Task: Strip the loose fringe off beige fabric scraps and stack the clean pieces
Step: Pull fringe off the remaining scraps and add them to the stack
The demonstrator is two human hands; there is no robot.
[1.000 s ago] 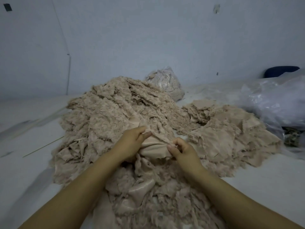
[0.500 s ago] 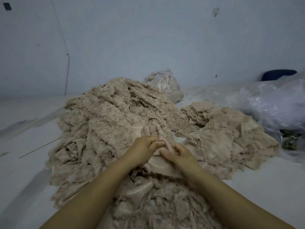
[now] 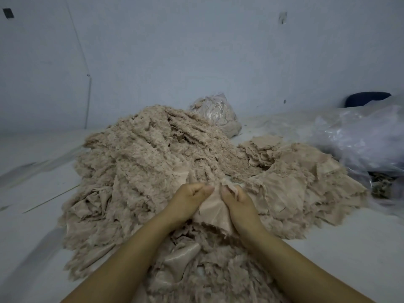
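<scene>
at the near edge of the big fringed heap [image 3: 140, 162], left hand [image 3: 188, 200] and right hand [image 3: 237, 201] are both pinching the top edge of one beige scrap [image 3: 213, 212], thumbs nearly touching. flatter stripped pieces [image 3: 288, 184] are lying right of the heap, a clear plastic bag [image 3: 360, 138] beyond them.

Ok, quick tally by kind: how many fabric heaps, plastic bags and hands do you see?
Beige fabric heaps: 2, the fringed heap and the flatter stack.
Plastic bags: 2, the small bag and the large bag.
Hands: 2, the left hand and the right hand, both gripping one scrap.
Total: 6.
</scene>
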